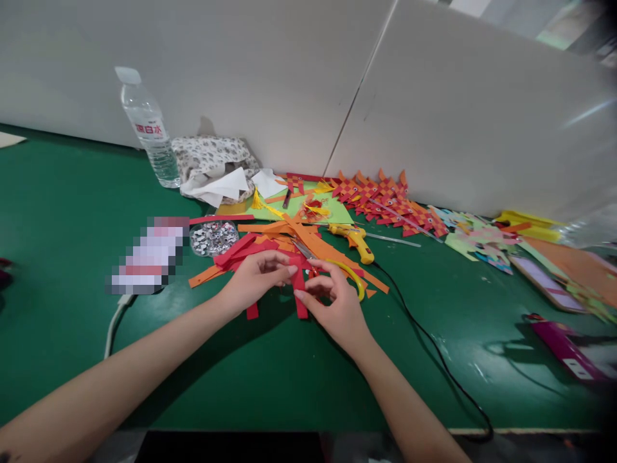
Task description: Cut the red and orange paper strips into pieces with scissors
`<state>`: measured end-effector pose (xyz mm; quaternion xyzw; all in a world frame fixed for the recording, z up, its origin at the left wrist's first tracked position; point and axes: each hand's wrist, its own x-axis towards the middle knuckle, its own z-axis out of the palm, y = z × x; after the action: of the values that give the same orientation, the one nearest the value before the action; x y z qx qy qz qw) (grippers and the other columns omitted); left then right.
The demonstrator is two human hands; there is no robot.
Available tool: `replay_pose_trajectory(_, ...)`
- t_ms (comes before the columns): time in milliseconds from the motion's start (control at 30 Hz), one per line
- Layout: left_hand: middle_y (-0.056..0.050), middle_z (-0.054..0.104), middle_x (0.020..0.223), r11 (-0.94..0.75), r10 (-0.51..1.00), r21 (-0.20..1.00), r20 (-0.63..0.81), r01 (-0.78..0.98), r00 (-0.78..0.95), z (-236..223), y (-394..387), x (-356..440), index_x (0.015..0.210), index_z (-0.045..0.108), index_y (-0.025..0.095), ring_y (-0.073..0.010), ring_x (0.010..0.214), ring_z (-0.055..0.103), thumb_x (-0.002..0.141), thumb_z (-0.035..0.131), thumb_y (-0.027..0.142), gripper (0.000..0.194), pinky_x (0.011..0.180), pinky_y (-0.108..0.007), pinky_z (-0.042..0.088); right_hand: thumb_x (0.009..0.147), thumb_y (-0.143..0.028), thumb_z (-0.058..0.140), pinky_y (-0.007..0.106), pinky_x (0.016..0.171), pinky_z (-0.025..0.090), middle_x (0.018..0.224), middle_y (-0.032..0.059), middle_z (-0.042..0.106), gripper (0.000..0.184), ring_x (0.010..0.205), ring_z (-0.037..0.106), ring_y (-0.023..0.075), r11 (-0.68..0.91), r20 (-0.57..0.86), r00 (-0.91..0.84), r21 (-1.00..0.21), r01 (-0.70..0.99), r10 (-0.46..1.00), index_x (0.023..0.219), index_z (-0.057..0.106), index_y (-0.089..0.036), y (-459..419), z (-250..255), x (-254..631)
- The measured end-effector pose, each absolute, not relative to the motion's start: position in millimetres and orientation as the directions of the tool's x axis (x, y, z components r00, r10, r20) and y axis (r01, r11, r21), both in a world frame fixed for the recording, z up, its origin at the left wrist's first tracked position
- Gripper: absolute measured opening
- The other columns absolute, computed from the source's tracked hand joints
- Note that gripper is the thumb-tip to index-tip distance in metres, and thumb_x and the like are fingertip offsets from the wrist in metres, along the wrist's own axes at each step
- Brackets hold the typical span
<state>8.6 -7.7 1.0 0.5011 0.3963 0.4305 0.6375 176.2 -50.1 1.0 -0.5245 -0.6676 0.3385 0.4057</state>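
Near the middle of the table, my left hand (258,280) pinches the upper part of a red strip (299,292), paper or felt. My right hand (340,305) curls at the strip's right side, its thumb on the edge. Behind and under my hands lies a loose pile of orange strips (313,235) and red strips (236,251). Scissors with yellow handles (357,283) rest in the pile, partly covered by my right hand. Just beyond them lies a yellow hot glue gun (354,241).
A dish of googly eyes (213,238) and a cabled phone (152,254) lie left, before a water bottle (153,132) and a patterned tissue pouch (214,161). Woven red-orange fish (380,196) lie along the partition. The glue gun's black cord (434,347) crosses the right side, near a purple box (569,347).
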Motion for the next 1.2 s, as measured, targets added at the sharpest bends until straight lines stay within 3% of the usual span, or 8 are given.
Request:
replay_pose_trajectory(233,0.000,0.065,0.065,0.128,0.956,0.984,-0.089,-0.124,0.279,1.3,-6.8,5.4,0.075,0.066,0.018,-0.0110,0.060,0.062,0.072,0.068,0.036,0.019,0.055,-0.020,0.048,0.069,-0.028,0.069,0.029,0.061,0.053,0.071,-0.0022,0.065,0.046,0.066,0.064,0.0153,0.071,0.035,-0.127,-0.955,0.288,0.991,0.110,0.048,-0.024,-48.1,-0.2,177.9)
replay_pose_trajectory(500,-0.002,0.065,0.068,0.112,0.984,0.976,-0.084,-0.187,0.156,3.7,-2.3,0.9,0.074,0.062,0.016,-0.0119,0.061,0.063,0.071,0.069,0.039,0.024,0.053,-0.019,0.048,0.068,-0.026,0.069,0.026,0.055,0.051,0.072,-0.0017,0.067,0.047,0.062,0.064,0.0137,0.011,-0.012,-0.091,-0.967,0.255,0.996,0.110,0.048,-0.022,-47.4,3.4,179.6)
replay_pose_trajectory(1200,0.000,0.061,0.061,0.143,0.987,0.965,-0.123,-0.219,0.102,4.7,0.5,-0.3,0.069,0.056,0.015,-0.0123,0.059,0.063,0.070,0.071,0.038,0.027,0.049,-0.019,0.049,0.062,-0.028,0.076,0.028,0.067,0.052,0.073,-0.0019,0.067,0.050,0.065,0.063,0.0122,-0.145,-0.148,-0.110,-0.989,0.036,0.983,0.105,0.051,-0.021,-42.9,5.9,183.4)
